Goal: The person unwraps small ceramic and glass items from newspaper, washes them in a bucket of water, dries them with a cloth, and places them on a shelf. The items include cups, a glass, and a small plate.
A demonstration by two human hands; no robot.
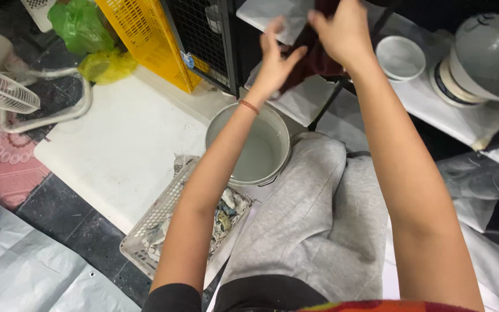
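Item: dark maroon cloth, held up between both hands. Left hand pinches its near edge; right hand grips the top. Grey bucket of water directly below; white basket nearer. Advice: keep both grips firm, cloth above bucket

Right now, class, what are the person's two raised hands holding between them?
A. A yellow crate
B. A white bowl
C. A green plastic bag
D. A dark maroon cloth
D: the left hand and the right hand both grip a dark maroon cloth, held up above the white bucket; the white bowl, yellow crate and green bag lie untouched.
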